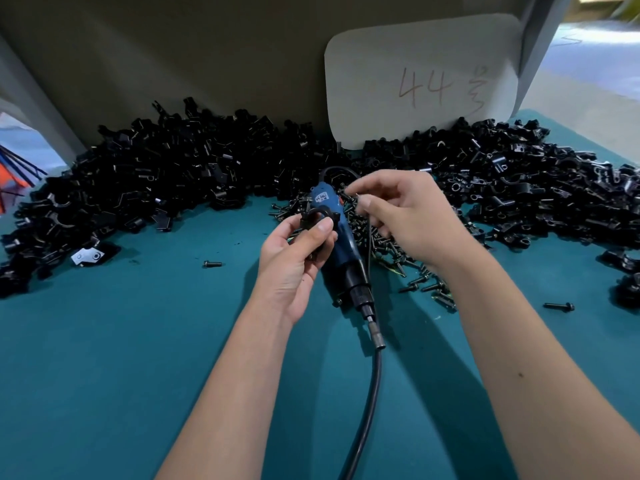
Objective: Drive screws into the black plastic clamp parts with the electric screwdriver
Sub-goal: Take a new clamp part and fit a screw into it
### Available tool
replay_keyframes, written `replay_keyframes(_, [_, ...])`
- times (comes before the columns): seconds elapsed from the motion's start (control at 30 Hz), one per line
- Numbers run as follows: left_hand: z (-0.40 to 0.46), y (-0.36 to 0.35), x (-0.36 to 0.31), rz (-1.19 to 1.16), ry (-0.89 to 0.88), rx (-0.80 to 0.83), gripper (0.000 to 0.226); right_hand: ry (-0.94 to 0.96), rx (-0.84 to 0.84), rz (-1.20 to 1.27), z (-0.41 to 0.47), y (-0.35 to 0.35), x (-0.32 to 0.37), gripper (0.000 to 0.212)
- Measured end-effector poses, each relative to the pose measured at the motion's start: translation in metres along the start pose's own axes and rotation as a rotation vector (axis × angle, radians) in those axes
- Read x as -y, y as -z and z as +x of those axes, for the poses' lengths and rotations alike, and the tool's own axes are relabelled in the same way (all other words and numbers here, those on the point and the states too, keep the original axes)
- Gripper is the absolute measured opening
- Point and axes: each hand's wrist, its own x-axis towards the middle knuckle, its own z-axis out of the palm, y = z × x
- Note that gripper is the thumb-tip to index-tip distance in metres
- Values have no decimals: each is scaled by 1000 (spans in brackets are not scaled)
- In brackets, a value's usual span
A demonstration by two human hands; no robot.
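Left hand (pixel 294 251) gripping small black ring-shaped plastic clamp part (pixel 317 216), raised near centre for loading. Right hand (pixel 408 216) pinching short black screw (pixel 346 194), likely for insertion. Blue corded electric screwdriver (pixel 341 244) lying between, on teal tabletop (pixel 138 341).

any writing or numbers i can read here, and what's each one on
"44": handwritten on the pale card that leans against the wall behind the pile of black clamp parts.
A handwritten mark follows the "44" on the same card; it cannot be made out for certain.
A small white label on the blue electric screwdriver carries print that is too small and blurred to read.
No other text shows.
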Motion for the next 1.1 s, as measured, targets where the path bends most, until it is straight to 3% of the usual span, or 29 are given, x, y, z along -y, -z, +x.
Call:
replay_keyframes(0.13, [-2,-1,2,30,7,26,55,21,-70,213,0,-22,2,8])
replay_keyframes(0.4, [-3,0,1,64,-14,23,55,31,-18,201,-1,-22,-3,11])
replay_keyframes(0.57, [-1,-2,1,22,3,46,22,82,-8,121,-3,-29,-1,18])
replay_keyframes(0.83, [-6,-5,-2,166,-73,65,6,66,26,127,-3,-31,-1,18])
replay_keyframes(1.1, [-6,-8,0,171,-140,-65,20,43,24,133,-2,-32,2,18])
